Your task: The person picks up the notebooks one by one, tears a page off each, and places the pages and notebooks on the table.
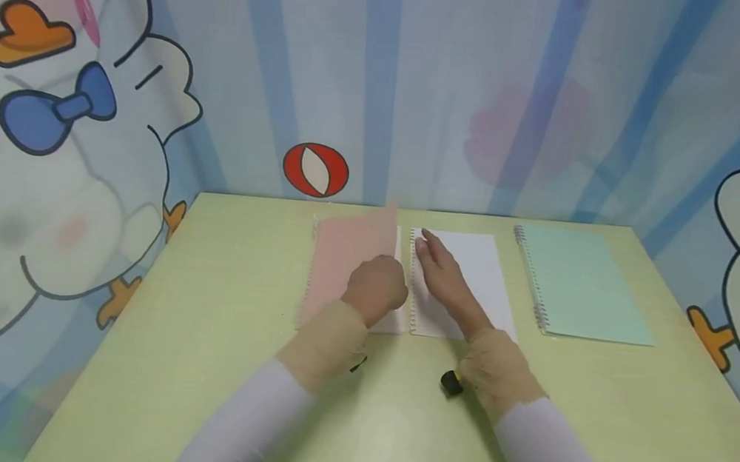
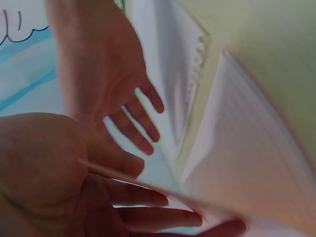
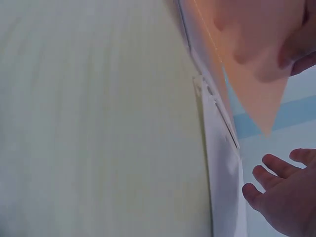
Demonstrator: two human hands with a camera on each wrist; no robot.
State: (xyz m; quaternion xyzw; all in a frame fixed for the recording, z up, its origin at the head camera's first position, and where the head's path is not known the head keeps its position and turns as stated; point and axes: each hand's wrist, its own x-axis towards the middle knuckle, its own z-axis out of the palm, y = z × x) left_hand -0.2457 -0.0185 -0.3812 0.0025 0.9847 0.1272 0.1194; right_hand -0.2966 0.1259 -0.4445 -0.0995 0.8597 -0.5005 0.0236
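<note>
Pink sheet (image 1: 348, 247) pinched by left hand (image 1: 376, 290); right hand (image 1: 444, 274) held over white notebook (image 1: 479, 267), fingers straight; green notebook (image 1: 592, 286) laid at right.

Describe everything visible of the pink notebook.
The pink notebook lies on the pale yellow-green table, just left of the white notebook, a narrow gap between them. A ring binding runs down its left edge. Its thin cover looks plain, of paper or plastic; white pages show beneath. The cover is partly raised along its free right side, pinched by the left hand. The right hand is apart from it.
</note>
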